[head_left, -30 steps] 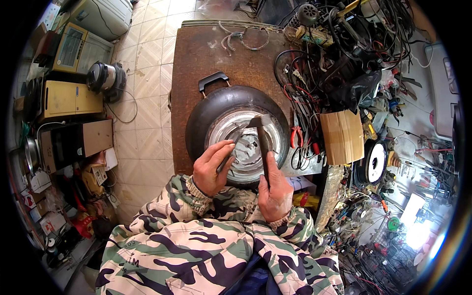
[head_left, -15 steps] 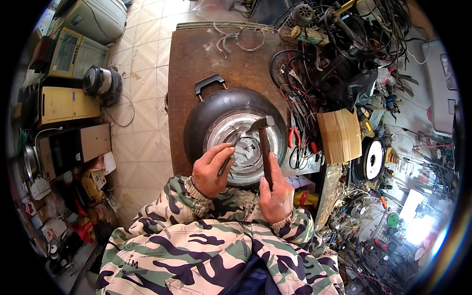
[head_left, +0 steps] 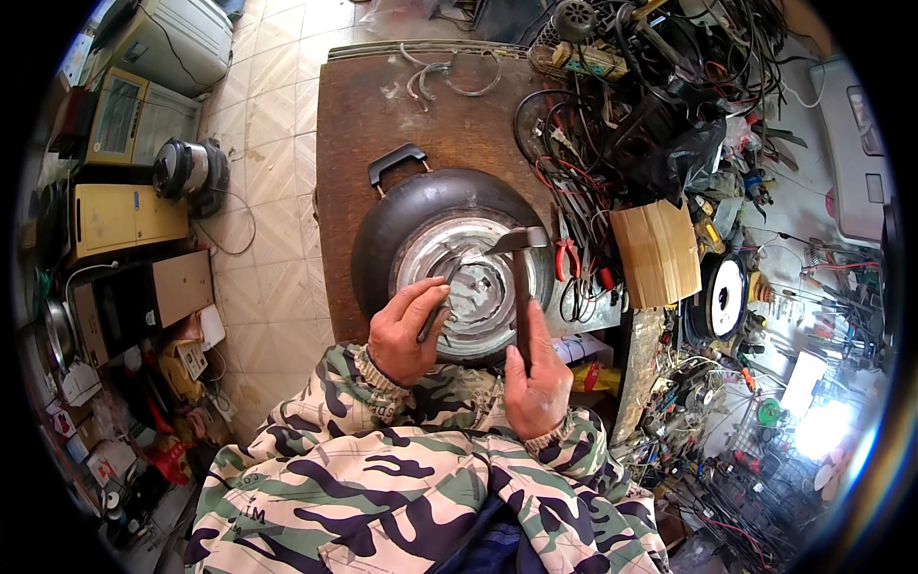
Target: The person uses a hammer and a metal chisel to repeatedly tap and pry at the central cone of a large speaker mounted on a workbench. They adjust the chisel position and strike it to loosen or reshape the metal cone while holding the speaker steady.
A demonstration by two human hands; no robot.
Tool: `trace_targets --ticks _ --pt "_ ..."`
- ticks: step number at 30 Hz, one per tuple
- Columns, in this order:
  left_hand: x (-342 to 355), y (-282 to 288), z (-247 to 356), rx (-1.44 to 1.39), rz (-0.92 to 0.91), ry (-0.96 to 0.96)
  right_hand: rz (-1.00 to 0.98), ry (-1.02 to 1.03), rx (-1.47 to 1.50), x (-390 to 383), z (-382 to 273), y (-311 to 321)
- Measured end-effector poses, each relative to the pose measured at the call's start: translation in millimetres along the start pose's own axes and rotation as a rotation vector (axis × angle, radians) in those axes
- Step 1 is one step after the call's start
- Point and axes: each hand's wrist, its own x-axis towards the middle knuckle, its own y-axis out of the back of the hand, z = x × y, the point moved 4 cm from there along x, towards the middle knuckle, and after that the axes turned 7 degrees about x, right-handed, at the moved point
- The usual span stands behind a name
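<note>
An upside-down black pan (head_left: 384, 234) rests on the brown table, its loop handle (head_left: 400, 158) pointing to the far left. Its round silvery base (head_left: 483, 330) is scuffed and ringed, with a rough whitish patch in the middle. My left hand (head_left: 404, 335) grips a thin dark metal rod (head_left: 430, 325), perhaps a chisel, at the base's left side; its tip is hard to make out. In my right hand (head_left: 538, 390) is a hammer (head_left: 522, 292), held by its wooden handle, with its metal head above the right part of the base.
Red-handled pliers (head_left: 568, 258) lie right of the pan beside tangled cables (head_left: 564, 143). A cardboard piece (head_left: 655, 253) and a cable reel (head_left: 724, 297) stand farther right. Curved grey tubing (head_left: 469, 88) lies at the table's far end. A cooker (head_left: 184, 170) stands on the left.
The hammer head has shifted slightly right over the pan and tilted. My left hand keeps its grip on the rod at nearly the same place. The whole view has moved a little.
</note>
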Motion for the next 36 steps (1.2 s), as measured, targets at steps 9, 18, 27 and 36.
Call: trace_targets --ticks 9,18,27,36 --pt "0.2 -1.2 -1.6 -0.008 -0.004 0.01 -0.093 -0.121 -0.068 2.2 -3.0 2.5" --pt "2.4 0.4 0.9 -0.004 -0.002 0.017 -0.083 -0.111 -0.066 -5.2 -2.5 1.4" --pt "13.6 3.3 10.5 -0.078 -0.031 -0.004 -0.131 -0.111 -0.067 -2.7 6.7 0.5" --pt "34.0 -0.8 10.4 -0.028 -0.046 0.019 -0.173 -0.119 -0.008 0.2 9.6 6.3"
